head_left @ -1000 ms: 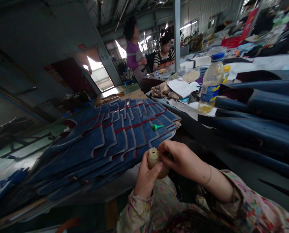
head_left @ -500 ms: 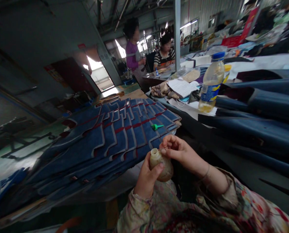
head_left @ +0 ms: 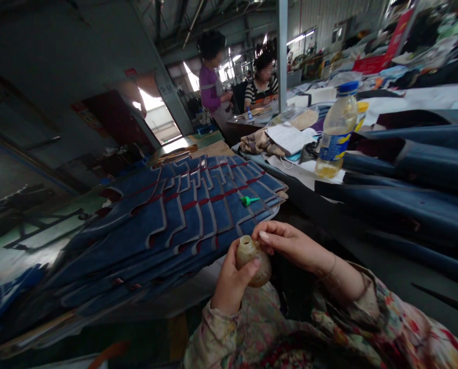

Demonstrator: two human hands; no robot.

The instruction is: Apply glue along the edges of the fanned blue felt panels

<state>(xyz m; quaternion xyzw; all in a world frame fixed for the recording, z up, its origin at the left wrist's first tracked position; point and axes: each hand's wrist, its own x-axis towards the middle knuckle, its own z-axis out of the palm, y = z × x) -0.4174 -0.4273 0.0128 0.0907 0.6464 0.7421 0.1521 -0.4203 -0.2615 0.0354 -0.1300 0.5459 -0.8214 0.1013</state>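
Note:
My left hand is wrapped round a small, squat, yellowish plastic bottle with its open neck facing up. The bottle is stained and murky. Beside the neck, on the right, my right hand has its thumb and fingers pressed together close against the bottle. Whatever lies between those fingertips is too small or hidden to make out. Beyond both hands, a green nozzle cap lies on the stacked blue fabric pieces, which have grey edging and dark red patches.
To the right, a drink bottle with a blue cap stands on a table among papers and a cloth. Long blue pieces lie along that table. Two people are farther back, near a grey post.
The fingers of my right hand have drawn closer together and lowered slightly beside the bottle's neck. My left hand keeps its hold on the bottle.

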